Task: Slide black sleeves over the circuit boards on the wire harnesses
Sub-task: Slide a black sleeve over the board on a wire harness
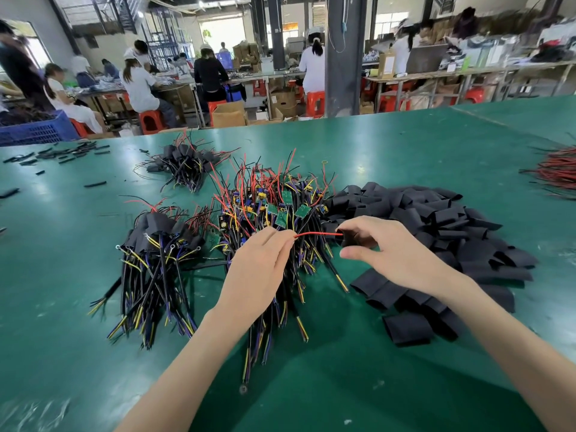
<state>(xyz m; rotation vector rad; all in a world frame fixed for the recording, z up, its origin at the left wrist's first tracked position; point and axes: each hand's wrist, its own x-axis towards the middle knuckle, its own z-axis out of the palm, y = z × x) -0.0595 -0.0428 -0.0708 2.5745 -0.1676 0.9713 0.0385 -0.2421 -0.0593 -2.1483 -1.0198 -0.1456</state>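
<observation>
Nearest us, our left grip (261, 266) pinches a red wire (318, 234) running level rightward into the black sleeve (355, 241) our right grip (392, 254) seems to pinch, just above the harness pile (274, 207).

- The red wire (318, 234) leaves the pinch of the left hand (258, 269) and vanishes behind the curled fingers of the right hand (396, 254) — we cannot see its far end.
- Whether the dark shape under those fingers is a held sleeve or just the sleeve pile (436, 219) behind, we cannot tell.
- The left hand covers part of the harness pile (274, 182), hiding the wire's board from us.
- Print on the green boards (282, 218) is too small to read.
- The red-wire bundle (558, 173) is cut by the right edge, the blue crate (37, 130) by the left.
- The people (140, 85) at the far benches are blurred — we cannot make out what they handle.
</observation>
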